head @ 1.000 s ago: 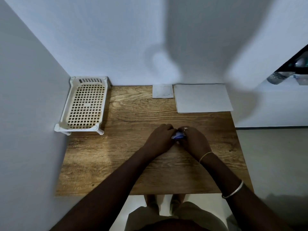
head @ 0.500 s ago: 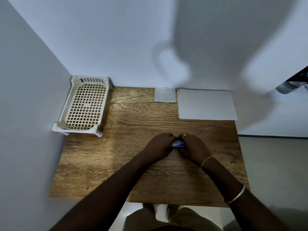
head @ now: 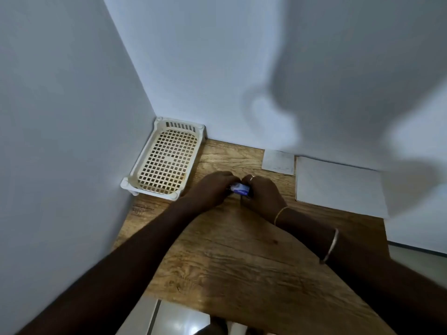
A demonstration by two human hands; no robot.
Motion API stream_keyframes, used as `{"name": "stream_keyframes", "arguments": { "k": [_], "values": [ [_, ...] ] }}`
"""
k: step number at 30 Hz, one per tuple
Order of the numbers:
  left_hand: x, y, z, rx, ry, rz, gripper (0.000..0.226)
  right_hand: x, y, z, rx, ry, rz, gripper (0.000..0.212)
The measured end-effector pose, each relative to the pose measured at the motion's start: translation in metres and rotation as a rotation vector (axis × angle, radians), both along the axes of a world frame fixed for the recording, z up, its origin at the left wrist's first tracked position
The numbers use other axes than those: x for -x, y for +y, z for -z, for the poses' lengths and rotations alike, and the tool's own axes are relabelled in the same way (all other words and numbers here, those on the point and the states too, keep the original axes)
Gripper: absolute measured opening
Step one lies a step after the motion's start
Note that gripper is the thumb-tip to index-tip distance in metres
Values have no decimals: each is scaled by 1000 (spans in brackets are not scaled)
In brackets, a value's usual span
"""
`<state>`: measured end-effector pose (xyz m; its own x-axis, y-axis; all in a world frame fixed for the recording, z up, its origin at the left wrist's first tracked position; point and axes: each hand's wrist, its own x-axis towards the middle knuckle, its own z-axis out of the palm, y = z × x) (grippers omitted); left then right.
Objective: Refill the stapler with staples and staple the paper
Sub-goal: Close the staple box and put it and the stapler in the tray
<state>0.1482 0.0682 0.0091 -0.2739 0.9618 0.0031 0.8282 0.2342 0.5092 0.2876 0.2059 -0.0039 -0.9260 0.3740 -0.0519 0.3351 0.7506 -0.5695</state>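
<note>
cream grid tray (head: 167, 163), white paper (head: 338, 187), wood-grain table (head: 242, 250)

Two hands, left hand (head: 212, 189) and right hand (head: 263, 197); one small blue-and-white object (head: 240, 189); one cream lattice tray (head: 154, 193); one wooden table (head: 242, 250); one large white paper (head: 338, 187) (sheet or stack, unclear); one small white card (head: 278, 162); two bracelets, thin bangle (head: 280, 213) and thick bangle (head: 330, 247); one ring (head: 252, 178).

The right hand (head: 263, 197) wears a slim, pale ring (head: 251, 178) on one finger. A thin gold-coloured bracelet (head: 280, 213) circles its wrist, and a broader silvery bangle (head: 330, 247) sits further up the same forearm. Both forearms are bare.
</note>
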Motion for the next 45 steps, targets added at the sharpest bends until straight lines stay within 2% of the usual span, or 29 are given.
{"name": "stream_keyframes", "arguments": {
  "k": [4, 7, 13, 18, 30, 38, 45],
  "values": [
    [62, -19, -19, -12, 71, -59, 30, 74, -9, -20, 3, 15, -81, 22],
    [107, -32, -28, -17, 99, -148, 23, 132, -18, -31, -75, 12, -130, 20],
    [177, -44, -25, -7, 42, -302, 30, 224, -28, -30, -88, -33, -185, 28],
    [211, -45, -7, -8, -30, -359, 33, 265, -29, -12, -81, -58, -175, 31],
    [229, -43, 0, 3, -20, -335, 36, 283, -33, -2, -75, -104, -120, 29],
    [216, -55, -23, -97, 33, -328, 36, 265, -45, -24, -106, -5, -75, 26],
    [189, -81, -17, -50, 88, -375, 42, 243, -70, -25, -130, -6, -100, 26]
  ]
}}
